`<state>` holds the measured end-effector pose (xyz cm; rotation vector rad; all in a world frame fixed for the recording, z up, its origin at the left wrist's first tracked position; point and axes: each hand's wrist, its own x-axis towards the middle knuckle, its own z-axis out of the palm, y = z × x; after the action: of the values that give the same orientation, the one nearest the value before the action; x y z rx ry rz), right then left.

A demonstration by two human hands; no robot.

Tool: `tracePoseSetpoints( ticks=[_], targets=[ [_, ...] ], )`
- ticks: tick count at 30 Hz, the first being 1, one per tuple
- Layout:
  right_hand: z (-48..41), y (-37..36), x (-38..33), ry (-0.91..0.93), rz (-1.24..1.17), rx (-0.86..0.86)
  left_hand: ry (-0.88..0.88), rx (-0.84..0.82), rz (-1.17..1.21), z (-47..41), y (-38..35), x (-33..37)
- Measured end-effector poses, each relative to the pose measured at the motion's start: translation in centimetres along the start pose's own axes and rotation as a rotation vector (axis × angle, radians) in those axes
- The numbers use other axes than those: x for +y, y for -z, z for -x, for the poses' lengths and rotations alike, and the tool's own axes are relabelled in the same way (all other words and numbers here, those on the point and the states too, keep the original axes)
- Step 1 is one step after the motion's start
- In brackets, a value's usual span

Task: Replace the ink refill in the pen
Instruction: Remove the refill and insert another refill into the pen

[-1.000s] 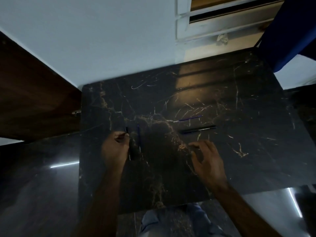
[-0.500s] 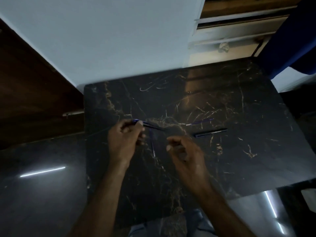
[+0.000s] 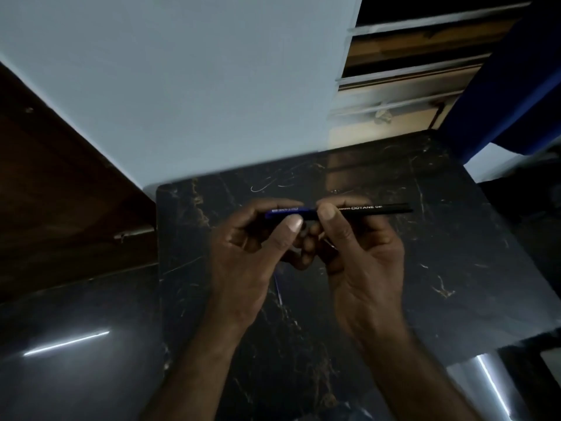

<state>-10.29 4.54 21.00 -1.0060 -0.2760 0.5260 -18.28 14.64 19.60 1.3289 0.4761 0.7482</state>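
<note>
The pen (image 3: 364, 208) was held level above the dark marble desk (image 3: 455, 253), between both hands. Its black barrel, with white lettering too blurred to read fully, pointed out to the right. Its blue end (image 3: 285, 211) sat in the left hand (image 3: 252, 256), whose grip was pinched on it between thumb and curled fingers. The right hand (image 3: 361, 253) had its grip pinched on the barrel just beside the blue end, thumb on top. The join between the two colours was hidden behind the thumbs, so whether the parts were separated could not be told. Below the hands a thin blue refill (image 3: 278, 291) lay on the desk, its upper part covered by the left hand. Behind the desk stood a pale wall (image 3: 212, 86), with a dim brown wooden panel (image 3: 60, 192) to the left.
</note>
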Motion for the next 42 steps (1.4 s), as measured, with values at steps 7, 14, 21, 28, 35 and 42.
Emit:
tracePoseSetpoints(
  ticks=[7,14,21,28,35,42],
  targets=[
    [0.1,-1.1,-0.7,0.001,-0.116,0.066,0.016,0.210,0.165,0.3,-3.7,-0.4],
    [-1.5,-1.2,-3.0,0.034,-0.334,0.203,-0.079,0.499,0.380,-1.6,-6.3,2.4],
    [-1.3,1.7,-2.8,-0.134,-0.396,0.014,0.177,0.281,0.013,-1.2,-0.6,-5.0],
    [1.0,5.4,-0.8,-0.294,-0.257,0.013,0.656,0.170,-0.722,2.8,6.6,-17.2],
    [1.7,6.7,-0.3,-0.315,-0.176,-0.017,0.661,0.111,-0.969,0.8,8.2,-20.8],
    [2.1,7.7,-0.2,-0.305,-0.170,-0.019,0.695,0.221,-0.810,0.8,7.7,-20.6]
  ],
)
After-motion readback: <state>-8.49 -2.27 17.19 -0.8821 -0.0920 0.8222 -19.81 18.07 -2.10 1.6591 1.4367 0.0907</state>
